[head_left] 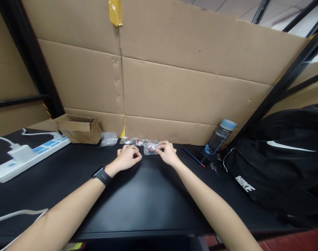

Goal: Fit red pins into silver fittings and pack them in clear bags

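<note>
My right hand (168, 153) pinches the right edge of a small clear plastic packet (149, 149) with a red-marked item inside, which lies on the black table. My left hand (129, 157), with a dark watch (102, 175) on its wrist, rests just left of that packet. Its fingers are curled in towards the thumb, and nothing shows in them. Behind the hands, similar clear packets (138, 142) lie in a row along the cardboard wall; my right hand partly covers the right end of the row.
On the left are a white power strip (41, 153) with cables, an open cardboard box (79, 129) and clear plastic bags (109, 138). To the right stand a water bottle (218, 137) and a black backpack (279, 167), with a phone (196, 156) and keys (214, 168) nearby. Cardboard (174, 94) walls the back.
</note>
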A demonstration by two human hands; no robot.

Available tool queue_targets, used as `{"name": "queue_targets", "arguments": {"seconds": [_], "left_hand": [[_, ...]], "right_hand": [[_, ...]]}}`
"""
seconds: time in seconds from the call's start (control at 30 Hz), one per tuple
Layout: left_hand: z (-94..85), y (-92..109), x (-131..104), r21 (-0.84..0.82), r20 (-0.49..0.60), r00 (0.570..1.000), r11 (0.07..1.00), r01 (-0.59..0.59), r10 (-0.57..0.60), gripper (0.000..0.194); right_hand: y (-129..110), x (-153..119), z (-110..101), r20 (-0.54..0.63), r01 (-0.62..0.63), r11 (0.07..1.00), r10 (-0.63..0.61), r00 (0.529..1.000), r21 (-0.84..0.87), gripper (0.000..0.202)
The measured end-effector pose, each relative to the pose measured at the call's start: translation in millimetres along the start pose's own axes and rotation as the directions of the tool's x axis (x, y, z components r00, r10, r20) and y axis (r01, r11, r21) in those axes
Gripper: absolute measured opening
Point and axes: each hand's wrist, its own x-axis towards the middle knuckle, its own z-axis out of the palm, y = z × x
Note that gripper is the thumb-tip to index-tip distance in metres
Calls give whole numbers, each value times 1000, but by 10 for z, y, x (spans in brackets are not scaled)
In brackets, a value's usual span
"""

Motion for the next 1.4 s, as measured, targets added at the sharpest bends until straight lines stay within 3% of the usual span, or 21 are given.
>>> {"name": "queue_targets", "arguments": {"seconds": [0.13,0.23,0.37,0.47,0.63,0.8,0.93,1.07,1.23,1.4], "left_hand": [[-230,-298,76,51,-126,989,995,82,-75,18],[-316,-477,111,83,-181,975,986,146,-129,20],[-278,-572,124,97,-155,979,984,152,-136,19],[-215,-561,116,90,-126,990,993,82,-70,17],[-165,-521,93,91,-39,994,991,-95,98,18],[-163,-536,92,79,-16,989,986,-145,147,14],[-202,-539,96,75,15,984,982,-175,175,8],[-268,-539,92,97,115,960,959,-266,255,12],[-261,-544,93,131,140,955,951,-279,261,8],[-205,-402,50,109,188,916,919,-378,354,3]], "right_hand": [[-100,369,121,12,-214,968,218,976,-134,14],[-178,631,234,18,-265,950,271,962,-166,15],[-278,838,375,-7,-285,935,290,957,-211,21],[-334,874,459,-54,-284,923,280,958,-258,27],[-360,800,499,-120,-255,904,227,966,-342,33],[-281,677,323,-113,-121,921,84,990,-369,21],[-83,509,49,119,95,955,-63,991,-281,19],[249,191,-221,226,219,956,-174,958,-195,39],[635,-138,-351,251,226,974,-222,942,11,53],[734,-164,-299,194,253,962,-269,943,104,49]]}}
